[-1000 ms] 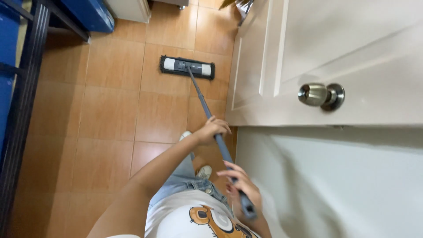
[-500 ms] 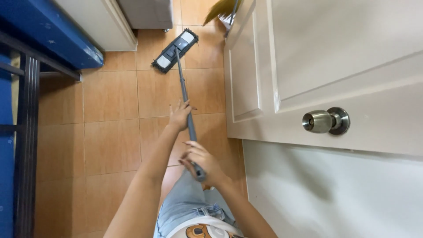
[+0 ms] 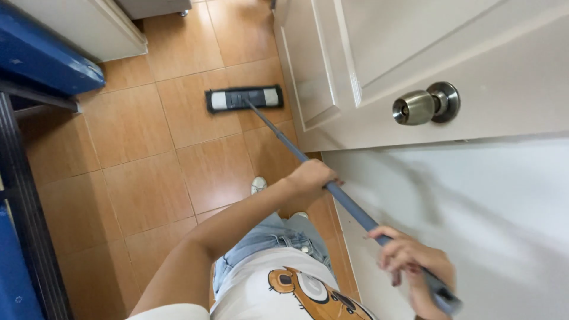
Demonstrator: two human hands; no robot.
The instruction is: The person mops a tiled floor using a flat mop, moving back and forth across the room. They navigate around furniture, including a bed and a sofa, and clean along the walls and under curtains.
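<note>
A white panelled door (image 3: 415, 53) fills the upper right, with a round brushed-metal knob (image 3: 424, 105) on it. Below the door runs a plain white wall (image 3: 474, 225). The floor (image 3: 148, 178) is laid in orange-brown square tiles with pale grout lines. At the upper left sits a blue object (image 3: 47, 59) beside a white cabinet base (image 3: 89, 24). A dark metal frame (image 3: 26, 213) runs down the left edge.
</note>
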